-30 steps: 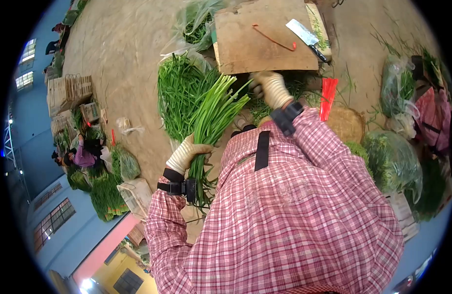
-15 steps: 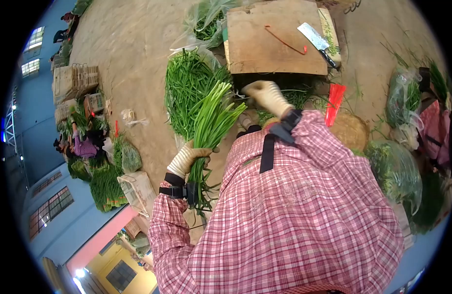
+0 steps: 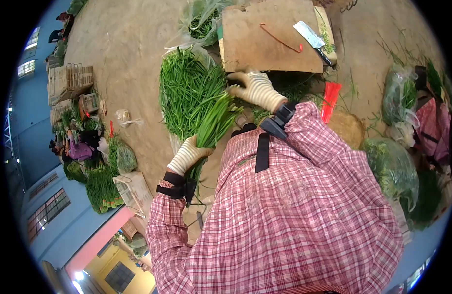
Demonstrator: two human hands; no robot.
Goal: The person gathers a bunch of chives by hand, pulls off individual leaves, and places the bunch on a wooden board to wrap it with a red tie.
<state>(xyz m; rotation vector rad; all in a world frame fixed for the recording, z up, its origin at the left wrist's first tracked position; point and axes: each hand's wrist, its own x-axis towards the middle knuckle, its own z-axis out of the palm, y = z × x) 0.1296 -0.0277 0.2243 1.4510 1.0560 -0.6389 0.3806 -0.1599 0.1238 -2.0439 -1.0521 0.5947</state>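
Bunch of green stems: the bunch (image 3: 215, 122) stands upright-ish off the near-left corner of the desk (image 3: 255, 44), in front of the loose pile, held clear of the desk top.
Left hand: the gloved left hand (image 3: 189, 154) is closed around the bunch low down, seemingly so the lower part stays gathered while the upper ends fan freely toward the desk.
Right hand: the gloved right hand (image 3: 255, 88) is held with thumb and fingers parted, just off the desk's near edge and beside the bunch's upper ends; contact cannot be told. Its place probably gives it access to those ends.
Loose pile: the heap of greens (image 3: 187, 98) lies beside the desk's near-left corner, apparently on clear plastic, perhaps to keep it off the floor and close to the left hand.
Cleaver: it lies flat by the desk's right edge, blade (image 3: 307, 32) toward the far side, black handle at the near-right corner, likely for easy grasping from the person's side.
Red strips: the bundle (image 3: 330, 100) sits just off the near-right corner, presumably within right-hand reach.
Reddish cord: this thin piece (image 3: 280, 36) lies slantwise across the desk's middle.
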